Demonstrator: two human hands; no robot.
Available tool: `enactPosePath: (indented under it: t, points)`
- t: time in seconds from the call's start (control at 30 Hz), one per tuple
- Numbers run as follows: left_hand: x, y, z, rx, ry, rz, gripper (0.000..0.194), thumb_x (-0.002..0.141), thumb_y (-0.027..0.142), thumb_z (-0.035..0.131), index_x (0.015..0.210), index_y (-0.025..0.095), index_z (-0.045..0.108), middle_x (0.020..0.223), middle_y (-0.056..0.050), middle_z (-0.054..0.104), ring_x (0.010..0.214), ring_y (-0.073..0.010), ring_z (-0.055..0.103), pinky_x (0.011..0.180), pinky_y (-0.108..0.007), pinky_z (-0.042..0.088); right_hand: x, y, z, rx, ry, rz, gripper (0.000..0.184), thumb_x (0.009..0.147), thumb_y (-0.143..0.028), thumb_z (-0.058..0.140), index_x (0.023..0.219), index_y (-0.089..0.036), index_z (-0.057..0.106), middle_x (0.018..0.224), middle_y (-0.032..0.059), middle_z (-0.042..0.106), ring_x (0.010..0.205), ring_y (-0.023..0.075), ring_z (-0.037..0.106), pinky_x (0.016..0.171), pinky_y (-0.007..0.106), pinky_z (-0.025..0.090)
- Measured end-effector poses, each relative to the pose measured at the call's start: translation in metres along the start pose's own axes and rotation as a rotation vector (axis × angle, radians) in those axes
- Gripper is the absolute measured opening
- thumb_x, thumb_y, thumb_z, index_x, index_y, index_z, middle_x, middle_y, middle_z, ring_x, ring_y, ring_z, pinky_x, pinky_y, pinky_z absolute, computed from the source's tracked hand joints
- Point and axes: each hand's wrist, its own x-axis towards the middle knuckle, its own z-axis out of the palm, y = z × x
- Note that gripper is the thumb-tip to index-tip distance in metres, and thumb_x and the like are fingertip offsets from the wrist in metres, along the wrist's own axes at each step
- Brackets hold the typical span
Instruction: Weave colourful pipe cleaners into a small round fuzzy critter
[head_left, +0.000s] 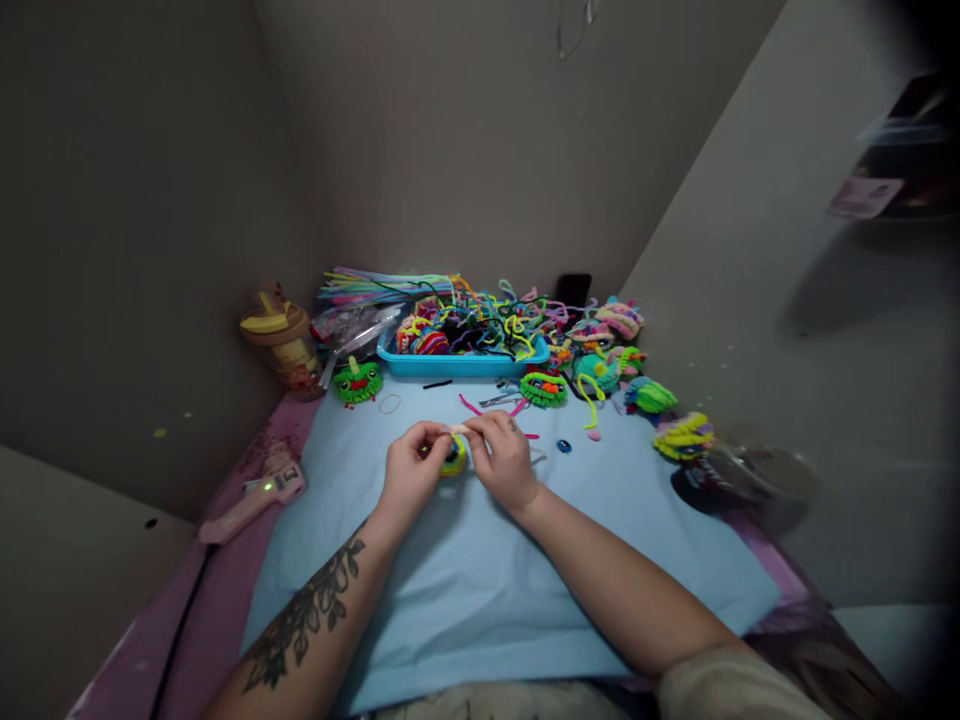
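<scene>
Both my hands meet over the light blue cloth (480,590) at the middle of the table. My left hand (411,468) is closed around a small round yellow and green pipe-cleaner piece (454,458). My right hand (504,458) pinches a pale strand at the top of that same piece, fingers curled. A tattoo runs along my left forearm.
A blue tray (461,362) full of coloured pipe cleaners stands at the back. Finished fuzzy figures lie around it, a green one (358,382) at left, others (651,396) at right. A pink glue gun (253,498) lies left. A cup (283,345) stands back left. Walls close in on both sides.
</scene>
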Motion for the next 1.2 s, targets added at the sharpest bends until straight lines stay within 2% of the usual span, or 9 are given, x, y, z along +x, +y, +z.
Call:
enactPosePath:
  t: [0.17, 0.3, 0.47, 0.6, 0.73, 0.8, 1.0, 1.2]
  points:
    - [0.0001, -0.0018, 0.0010, -0.059, -0.022, -0.032, 0.022, 0.070, 0.032, 0.066, 0.082, 0.014, 0.065, 0.072, -0.003, 0.067, 0.062, -0.0123, 0.060, 0.061, -0.023, 0.048, 0.0004, -0.0004, -0.0002, -0.060, 0.035, -0.039, 0.015, 0.087, -0.016, 0.050, 0.092, -0.018, 0.064, 0.085, 0.0086, 0.061, 0.084, 0.0217, 0.056, 0.074, 0.036, 0.049]
    - [0.0003, -0.0008, 0.0007, -0.017, 0.004, -0.035, 0.024, 0.071, 0.036, 0.066, 0.078, 0.013, 0.064, 0.069, -0.003, 0.066, 0.061, -0.0118, 0.058, 0.060, -0.022, 0.047, 0.0002, -0.0031, -0.0008, -0.106, 0.038, -0.094, 0.013, 0.087, -0.018, 0.053, 0.092, -0.019, 0.065, 0.084, 0.0078, 0.061, 0.082, 0.0213, 0.056, 0.075, 0.036, 0.048]
    - [0.0011, -0.0013, -0.0006, 0.001, 0.001, -0.024, 0.019, 0.075, 0.032, 0.061, 0.079, 0.014, 0.063, 0.068, -0.001, 0.063, 0.062, -0.0119, 0.057, 0.059, -0.022, 0.045, -0.0022, -0.0075, 0.0021, -0.104, 0.048, -0.083, 0.009, 0.086, -0.018, 0.054, 0.087, -0.019, 0.063, 0.081, 0.0068, 0.061, 0.080, 0.0204, 0.055, 0.075, 0.035, 0.047]
    - [0.0005, -0.0021, -0.0013, 0.010, -0.012, 0.041, 0.011, 0.077, 0.024, 0.056, 0.080, 0.015, 0.062, 0.073, -0.001, 0.062, 0.067, -0.0127, 0.057, 0.059, -0.021, 0.045, -0.0036, -0.0089, 0.0042, -0.043, 0.020, -0.049, 0.009, 0.084, -0.016, 0.053, 0.084, -0.019, 0.062, 0.081, 0.0066, 0.060, 0.081, 0.0204, 0.054, 0.075, 0.035, 0.047]
    - [-0.0006, -0.0026, -0.0030, 0.076, -0.002, 0.148, 0.010, 0.078, 0.022, 0.055, 0.078, 0.016, 0.063, 0.077, -0.002, 0.063, 0.074, -0.0145, 0.059, 0.065, -0.023, 0.045, -0.0033, -0.0091, 0.0033, 0.033, -0.059, -0.051, 0.018, 0.085, -0.019, 0.053, 0.101, -0.017, 0.060, 0.092, 0.0090, 0.062, 0.088, 0.0220, 0.055, 0.079, 0.037, 0.047]
    - [-0.0011, -0.0025, -0.0032, 0.093, -0.014, 0.178, 0.010, 0.078, 0.022, 0.056, 0.077, 0.017, 0.065, 0.078, -0.003, 0.064, 0.076, -0.0149, 0.060, 0.070, -0.024, 0.046, -0.0025, -0.0091, 0.0020, 0.043, -0.099, -0.049, 0.018, 0.087, -0.020, 0.050, 0.103, -0.018, 0.059, 0.090, 0.0082, 0.063, 0.087, 0.0217, 0.055, 0.078, 0.036, 0.047]
    - [-0.0011, -0.0017, 0.0002, 0.011, -0.016, 0.045, 0.021, 0.075, 0.026, 0.063, 0.094, 0.017, 0.065, 0.081, -0.003, 0.068, 0.072, -0.0144, 0.062, 0.066, -0.024, 0.048, -0.0002, -0.0086, -0.0019, 0.061, -0.104, -0.022, 0.016, 0.091, -0.019, 0.045, 0.093, -0.018, 0.061, 0.086, 0.0067, 0.065, 0.082, 0.0202, 0.056, 0.076, 0.035, 0.046]
    - [-0.0005, -0.0033, 0.0015, 0.047, -0.010, 0.052, 0.015, 0.073, 0.027, 0.065, 0.083, 0.017, 0.063, 0.076, -0.002, 0.067, 0.070, -0.0139, 0.062, 0.061, -0.022, 0.047, -0.0006, -0.0064, -0.0024, 0.050, -0.113, -0.006, 0.019, 0.091, -0.019, 0.043, 0.095, -0.018, 0.061, 0.086, 0.0073, 0.065, 0.082, 0.0202, 0.056, 0.075, 0.034, 0.046]
